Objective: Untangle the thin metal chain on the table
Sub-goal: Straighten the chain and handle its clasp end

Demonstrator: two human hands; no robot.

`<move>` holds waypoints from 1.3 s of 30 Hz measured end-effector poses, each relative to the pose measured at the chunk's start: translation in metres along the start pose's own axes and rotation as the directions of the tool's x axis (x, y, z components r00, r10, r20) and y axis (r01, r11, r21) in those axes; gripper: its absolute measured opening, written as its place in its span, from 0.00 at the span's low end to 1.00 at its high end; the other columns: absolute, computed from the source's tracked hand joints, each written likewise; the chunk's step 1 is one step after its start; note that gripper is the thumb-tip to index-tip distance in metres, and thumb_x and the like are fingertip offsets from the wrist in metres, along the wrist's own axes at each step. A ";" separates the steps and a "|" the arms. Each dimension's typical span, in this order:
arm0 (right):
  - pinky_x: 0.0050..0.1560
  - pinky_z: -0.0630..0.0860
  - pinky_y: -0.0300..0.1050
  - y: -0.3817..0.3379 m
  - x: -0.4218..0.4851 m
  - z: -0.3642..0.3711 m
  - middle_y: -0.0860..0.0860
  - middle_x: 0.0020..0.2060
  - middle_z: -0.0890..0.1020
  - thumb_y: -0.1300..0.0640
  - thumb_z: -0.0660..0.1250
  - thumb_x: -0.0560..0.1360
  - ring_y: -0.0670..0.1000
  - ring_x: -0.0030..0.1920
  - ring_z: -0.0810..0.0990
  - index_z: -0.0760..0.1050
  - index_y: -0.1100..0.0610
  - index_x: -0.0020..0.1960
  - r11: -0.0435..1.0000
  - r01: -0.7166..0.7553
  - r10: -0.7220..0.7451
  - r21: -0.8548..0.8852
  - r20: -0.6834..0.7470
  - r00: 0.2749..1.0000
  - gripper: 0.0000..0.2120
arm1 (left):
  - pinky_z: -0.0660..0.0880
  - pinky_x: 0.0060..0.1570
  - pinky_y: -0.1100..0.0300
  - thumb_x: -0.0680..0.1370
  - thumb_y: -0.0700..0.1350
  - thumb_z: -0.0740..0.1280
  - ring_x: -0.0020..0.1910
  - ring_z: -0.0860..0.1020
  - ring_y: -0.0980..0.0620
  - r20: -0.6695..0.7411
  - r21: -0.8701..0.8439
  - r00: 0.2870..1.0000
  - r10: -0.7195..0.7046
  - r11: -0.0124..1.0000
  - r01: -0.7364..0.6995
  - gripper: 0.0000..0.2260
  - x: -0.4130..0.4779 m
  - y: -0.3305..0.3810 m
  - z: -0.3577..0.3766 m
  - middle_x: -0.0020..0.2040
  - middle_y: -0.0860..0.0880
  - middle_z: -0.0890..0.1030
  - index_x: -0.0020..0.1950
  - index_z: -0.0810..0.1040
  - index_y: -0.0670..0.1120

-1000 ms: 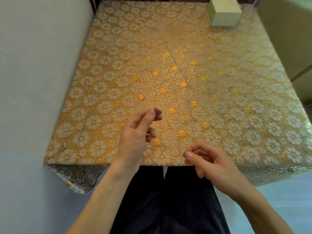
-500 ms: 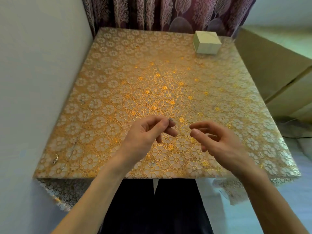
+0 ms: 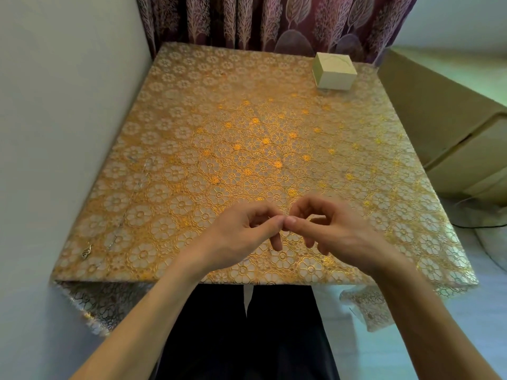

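Pinching fingertips together, left hand [image 3: 241,237] and right hand [image 3: 337,231] meet over the table [image 3: 247,105]; can't tell what they're holding. Chain [image 3: 124,212] lies far left.

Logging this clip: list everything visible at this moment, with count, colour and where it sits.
tablecloth: 1, gold with white flowers, covering the table and hanging over its near edge
thin metal chain: 1, silver, stretched along the table's left side
small pendant: 1, silver, at the chain's near end
small box: 1, pale cream, far right corner of the table
curtain: 1, purple with leaf print, behind the table
large tan box: 1, right of the table
wall: 1, white, left of the table
trousers: 1, dark, below the near edge
left hand: 1, above the near edge, fingertips meeting the right's
right hand: 1, beside it; anything pinched is too small to tell
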State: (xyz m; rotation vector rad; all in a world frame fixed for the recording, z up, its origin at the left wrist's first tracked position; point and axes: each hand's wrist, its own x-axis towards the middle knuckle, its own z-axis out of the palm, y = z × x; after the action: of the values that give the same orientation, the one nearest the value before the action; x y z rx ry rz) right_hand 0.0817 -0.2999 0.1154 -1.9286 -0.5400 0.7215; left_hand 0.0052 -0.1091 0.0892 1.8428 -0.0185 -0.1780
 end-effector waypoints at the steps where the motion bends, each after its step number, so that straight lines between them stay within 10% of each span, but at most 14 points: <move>1: 0.32 0.73 0.37 0.001 -0.001 0.000 0.46 0.39 0.80 0.47 0.72 0.75 0.46 0.34 0.78 0.79 0.55 0.49 1.000 -0.007 0.008 -0.003 0.018 1.000 0.12 | 0.67 0.33 0.49 0.83 0.48 0.65 0.32 0.70 0.41 0.006 0.000 1.000 -0.009 1.000 0.009 0.07 0.000 -0.001 0.000 0.38 0.52 0.85 0.53 0.82 0.50; 6: 0.33 0.74 0.42 0.003 -0.004 0.000 0.52 0.42 0.81 0.46 0.71 0.74 0.48 0.34 0.79 0.78 0.56 0.49 1.000 -0.025 0.025 -0.004 0.050 0.998 0.14 | 0.73 0.44 0.44 0.82 0.50 0.65 0.37 0.76 0.40 0.052 -0.074 0.996 -0.073 0.994 0.077 0.07 -0.001 -0.006 0.001 0.36 0.52 0.82 0.53 0.83 0.51; 16: 0.33 0.76 0.41 0.022 -0.010 -0.005 0.51 0.38 0.82 0.61 0.67 0.79 0.49 0.33 0.76 0.74 0.64 0.53 0.985 0.005 0.026 0.175 -0.171 0.985 0.07 | 0.67 0.35 0.70 0.79 0.48 0.69 0.31 0.72 0.59 -0.026 -0.109 0.979 -0.202 0.974 0.198 0.08 -0.033 -0.038 -0.008 0.30 0.56 0.76 0.46 0.87 0.48; 27: 0.39 0.82 0.39 0.030 -0.009 0.004 0.53 0.39 0.86 0.58 0.70 0.73 0.49 0.38 0.84 0.83 0.57 0.50 0.977 -0.074 0.123 0.200 -0.248 0.961 0.07 | 0.76 0.43 0.63 0.75 0.53 0.68 0.38 0.80 0.50 -0.457 -0.207 0.835 -0.306 0.950 0.234 0.07 -0.098 -0.069 -0.047 0.35 0.46 0.82 0.43 0.86 0.55; 33: 0.40 0.81 0.44 0.029 0.000 0.024 0.54 0.39 0.85 0.52 0.70 0.70 0.50 0.37 0.82 0.83 0.57 0.49 0.974 -0.059 0.117 0.219 -0.261 0.958 0.11 | 0.72 0.37 0.73 0.79 0.45 0.69 0.33 0.77 0.60 -0.539 -0.120 0.790 -0.293 0.955 0.272 0.08 -0.129 -0.070 -0.061 0.32 0.50 0.81 0.43 0.87 0.49; 39: 0.43 0.79 0.48 0.016 0.010 0.041 0.54 0.38 0.85 0.49 0.72 0.69 0.51 0.37 0.81 0.84 0.55 0.43 0.973 -0.005 0.059 0.231 -0.230 0.971 0.09 | 0.76 0.46 0.63 0.78 0.57 0.68 0.44 0.79 0.62 -0.605 0.211 0.745 -0.281 0.845 0.491 0.08 -0.137 -0.079 -0.065 0.43 0.62 0.83 0.48 0.85 0.57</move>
State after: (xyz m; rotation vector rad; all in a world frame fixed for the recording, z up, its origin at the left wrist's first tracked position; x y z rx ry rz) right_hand 0.0614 -0.2741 0.0837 -1.7783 -0.2661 0.5397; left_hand -0.1280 -0.0109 0.0462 2.1870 0.8119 0.0865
